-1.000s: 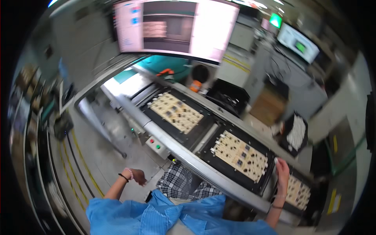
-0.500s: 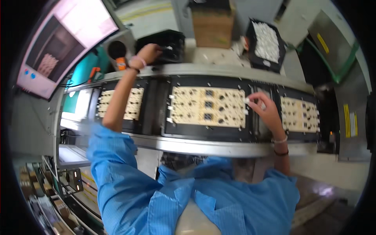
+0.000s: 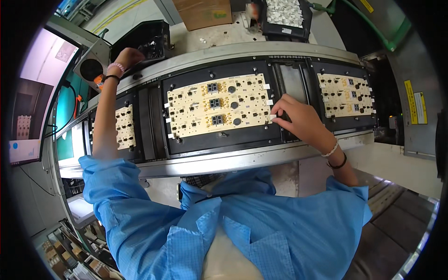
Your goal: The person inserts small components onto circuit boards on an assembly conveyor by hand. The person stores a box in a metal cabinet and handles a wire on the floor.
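My right hand pinches a small white connector between thumb and fingertips, at the near right corner of the middle cream circuit board. That board lies in a black carrier and bears dark digit displays, round black parts and more white connectors along both short edges. Over at the far left, my left hand is at the near rim of a black bin of small dark parts. Its fingers are curled together, their tips partly hidden; I cannot make out anything in them.
Similar circuit boards sit in carriers to the left and right along the metal-railed conveyor. Behind it stand a bin of white connectors and a cardboard box. A monitor is at the left.
The whole view has shifted and turned. My right hand, earlier farther up the board's right edge, is now at its near corner. My left hand stays by the dark bin, its fingers lower at the rim.
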Demonstrator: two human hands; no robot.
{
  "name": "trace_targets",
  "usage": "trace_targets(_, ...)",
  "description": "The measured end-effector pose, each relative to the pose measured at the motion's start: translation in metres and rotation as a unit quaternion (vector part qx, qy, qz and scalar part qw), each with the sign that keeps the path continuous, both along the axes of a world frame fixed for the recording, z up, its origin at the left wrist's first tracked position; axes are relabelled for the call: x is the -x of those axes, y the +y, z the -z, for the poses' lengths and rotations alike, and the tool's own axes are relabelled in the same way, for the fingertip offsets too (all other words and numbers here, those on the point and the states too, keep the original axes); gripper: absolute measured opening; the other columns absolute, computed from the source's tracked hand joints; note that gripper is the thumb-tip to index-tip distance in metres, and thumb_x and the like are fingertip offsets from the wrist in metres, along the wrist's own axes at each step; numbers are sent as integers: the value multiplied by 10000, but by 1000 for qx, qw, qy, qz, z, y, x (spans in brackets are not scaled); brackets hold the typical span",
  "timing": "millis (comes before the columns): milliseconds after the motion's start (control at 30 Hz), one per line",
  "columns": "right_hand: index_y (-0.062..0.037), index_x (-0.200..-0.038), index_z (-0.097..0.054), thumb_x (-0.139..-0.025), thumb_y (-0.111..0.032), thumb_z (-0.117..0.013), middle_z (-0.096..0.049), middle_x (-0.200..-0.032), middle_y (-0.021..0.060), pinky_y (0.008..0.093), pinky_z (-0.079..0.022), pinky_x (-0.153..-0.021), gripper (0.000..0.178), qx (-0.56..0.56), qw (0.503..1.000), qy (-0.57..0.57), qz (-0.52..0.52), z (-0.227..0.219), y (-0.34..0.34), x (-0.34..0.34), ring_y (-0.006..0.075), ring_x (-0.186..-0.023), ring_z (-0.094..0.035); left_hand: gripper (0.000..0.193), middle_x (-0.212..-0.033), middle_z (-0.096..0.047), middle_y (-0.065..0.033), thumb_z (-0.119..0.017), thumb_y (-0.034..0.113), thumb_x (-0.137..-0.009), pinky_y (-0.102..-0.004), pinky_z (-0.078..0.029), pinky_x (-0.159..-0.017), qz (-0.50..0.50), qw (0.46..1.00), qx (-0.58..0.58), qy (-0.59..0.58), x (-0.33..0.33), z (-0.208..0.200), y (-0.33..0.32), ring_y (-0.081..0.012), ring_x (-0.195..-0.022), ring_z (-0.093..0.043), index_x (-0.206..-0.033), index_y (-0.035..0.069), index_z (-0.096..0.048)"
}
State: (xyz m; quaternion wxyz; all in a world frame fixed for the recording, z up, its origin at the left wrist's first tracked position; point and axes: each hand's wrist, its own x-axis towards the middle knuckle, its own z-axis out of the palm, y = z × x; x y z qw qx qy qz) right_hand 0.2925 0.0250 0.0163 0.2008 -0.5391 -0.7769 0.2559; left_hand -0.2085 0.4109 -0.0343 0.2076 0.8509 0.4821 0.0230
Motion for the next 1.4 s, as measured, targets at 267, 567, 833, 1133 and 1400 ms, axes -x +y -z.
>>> trace_targets(267, -80, -884, -550, -805, -100, -694, -517, -865, 63, 368, -488, -628, 166, -58, 995, -73, -21, -2, -4, 10, 261, -699, -595, 220, -922, -684, -34, -648, 57, -880, -240, -519, -755, -57, 980, 45, -186, 0, -26, -34, -94, -891, -640, -1093, 7, -671)
trace_targets(567, -64, -866, -568, -797, -86, -697, -517, -887, 69, 357, -486, -636, 147, -92, 988, -121, -11, -10, -13, 24, 253, -728, -596, 213, -1079, -672, -42, -635, 101, -927, -224, -531, -786, -22, 927, 40, -373, -47, -92, -137, -91, -952, -628, -1121, 15, -642)
trace_targets(833, -55, -836, -575, -855, -121, -627, -503, -883, 79, 365, -490, -654, 86, -131, 975, -182, -2, -7, -7, 21, 260, -772, -587, 177, -1070, -655, -60, -602, -38, -899, -235, -524, -796, -17, 927, 117, -355, -81, -98, -248, -95, -911, -619, -1073, -20, -630)
trace_targets(1133, -94, -853, -597, -864, -181, -615, -559, -853, 80, 373, -489, -664, 89, 4, 999, -40, -28, -11, 11, 9, 295, -752, -607, 147, -991, -682, -56, -623, -26, -887, -236, -534, -795, -5, 928, 163, -334, -94, -92, -253, -91, -886, -642, -1028, -15, -663)
trace_targets(1400, -98, -825, -532, -806, -306, -733, -516, -902, 92, 395, -477, -674, 290, 28, 997, -66, -17, -13, 12, 0, 315, -795, -588, 161, -945, -711, -26, -662, 36, -880, -212, -519, -712, 58, 931, 143, -332, -86, -86, -257, -71, -849, -650, -1038, 47, -689)
